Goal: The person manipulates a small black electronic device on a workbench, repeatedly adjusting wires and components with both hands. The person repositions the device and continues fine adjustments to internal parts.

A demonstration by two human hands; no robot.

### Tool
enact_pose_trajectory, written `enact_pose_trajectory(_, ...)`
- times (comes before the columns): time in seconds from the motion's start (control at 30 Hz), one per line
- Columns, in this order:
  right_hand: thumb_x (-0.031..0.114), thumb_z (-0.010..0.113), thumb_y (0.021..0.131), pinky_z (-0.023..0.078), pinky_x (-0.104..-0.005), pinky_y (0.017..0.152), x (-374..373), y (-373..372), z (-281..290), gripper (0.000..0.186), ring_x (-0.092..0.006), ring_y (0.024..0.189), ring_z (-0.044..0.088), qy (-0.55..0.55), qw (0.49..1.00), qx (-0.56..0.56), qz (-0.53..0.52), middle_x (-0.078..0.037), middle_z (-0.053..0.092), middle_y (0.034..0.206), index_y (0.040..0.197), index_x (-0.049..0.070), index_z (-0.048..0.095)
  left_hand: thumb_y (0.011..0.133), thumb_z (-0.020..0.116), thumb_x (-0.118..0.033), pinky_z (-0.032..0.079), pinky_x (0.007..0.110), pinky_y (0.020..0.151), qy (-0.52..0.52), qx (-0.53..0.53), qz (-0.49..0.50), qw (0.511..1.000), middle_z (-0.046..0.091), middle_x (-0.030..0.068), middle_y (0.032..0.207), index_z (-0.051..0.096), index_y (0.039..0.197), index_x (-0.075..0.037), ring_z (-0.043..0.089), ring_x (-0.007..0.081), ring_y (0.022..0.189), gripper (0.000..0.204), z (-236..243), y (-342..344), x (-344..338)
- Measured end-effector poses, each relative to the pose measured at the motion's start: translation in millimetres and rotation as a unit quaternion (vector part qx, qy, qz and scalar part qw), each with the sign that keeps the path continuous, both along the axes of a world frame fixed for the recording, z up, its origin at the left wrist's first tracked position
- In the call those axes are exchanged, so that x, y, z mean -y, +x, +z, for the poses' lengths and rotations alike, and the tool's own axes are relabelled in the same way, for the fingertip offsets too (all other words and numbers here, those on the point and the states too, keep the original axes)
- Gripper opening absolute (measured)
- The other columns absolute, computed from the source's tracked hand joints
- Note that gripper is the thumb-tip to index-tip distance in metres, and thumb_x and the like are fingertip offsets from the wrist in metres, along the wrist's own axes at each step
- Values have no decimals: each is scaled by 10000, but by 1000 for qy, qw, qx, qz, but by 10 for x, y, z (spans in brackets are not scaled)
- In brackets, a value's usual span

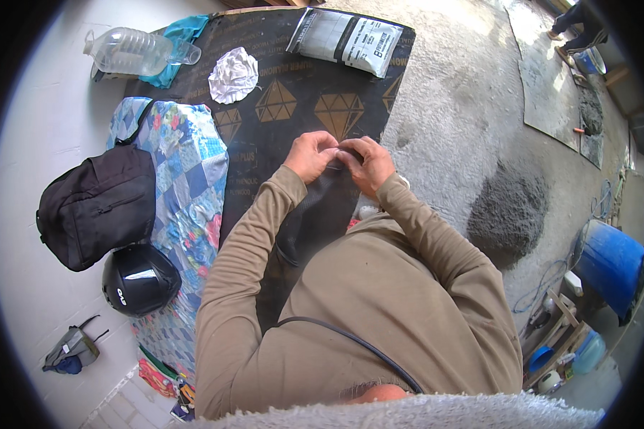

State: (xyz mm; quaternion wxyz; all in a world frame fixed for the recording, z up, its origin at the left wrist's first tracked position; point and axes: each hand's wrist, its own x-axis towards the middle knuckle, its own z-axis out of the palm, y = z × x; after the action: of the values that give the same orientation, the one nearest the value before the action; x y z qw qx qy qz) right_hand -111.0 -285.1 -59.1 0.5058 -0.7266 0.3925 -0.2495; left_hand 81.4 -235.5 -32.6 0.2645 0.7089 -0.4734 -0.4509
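My left hand (310,156) and my right hand (368,164) meet in front of my chest, above the dark printed board (265,146). Thumbs and fingertips of both are pinched together and touch each other. Whatever lies between them is too small or too hidden to name. Just under the fingers hangs or lies something dark (315,207), which blends with the board, so I cannot tell its kind. Farther off on the board are a crumpled white cloth or paper (234,76) and a grey-and-white printed bag (347,41).
To the left, a patchwork cloth (186,164) bears a black backpack (100,204) and a black helmet (142,279). A large see-through bottle (129,51) lies at the far left. Rightward are a dark powder heap (508,211), a blue barrel (608,254) and another person's legs (579,28).
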Motion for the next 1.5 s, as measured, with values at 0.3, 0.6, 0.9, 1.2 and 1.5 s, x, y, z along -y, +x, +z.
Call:
enact_pose_trajectory(0.3,135,724,964,560,-414,884,157,-53,-174,132,-357,981,704,40,999,9,15,-132,714,1046,1069,88,789,906,754,13,589,346,915,46,10,-33,998,762,107,1070,756,1118,3,742,215,988,212,97,-12,27)
enact_pose_trajectory(0.6,78,743,935,559,-385,893,222,-103,-22,123,-313,982,706,27,997,24,73,-124,721,1025,1051,66,783,908,756,-8,572,343,901,57,53,-98,992,775,124,1035,758,1118,8,738,238,989,211,-35,39,75)
enact_pose_trajectory(0.9,51,720,943,556,-397,871,310,-97,-85,107,-319,998,715,25,990,21,136,-126,726,1034,1038,52,769,889,757,-62,561,477,916,0,168,-149,974,748,185,1066,764,1063,-45,703,407,1058,175,124,-78,78)
enact_pose_trajectory(1.2,123,725,994,562,-317,708,298,-142,-155,133,-128,754,676,178,979,4,97,-55,744,859,1043,12,778,895,748,-76,544,454,894,-127,240,-106,957,727,112,1007,751,1013,-60,686,356,1016,119,195,-237,-57)
enact_pose_trajectory(1.5,139,711,1015,582,-283,708,430,-152,-198,184,-99,762,683,259,959,23,110,-34,750,869,1057,-31,768,844,818,-228,410,424,902,-118,349,-45,929,681,5,931,728,940,-142,622,241,952,157,432,-608,-302)
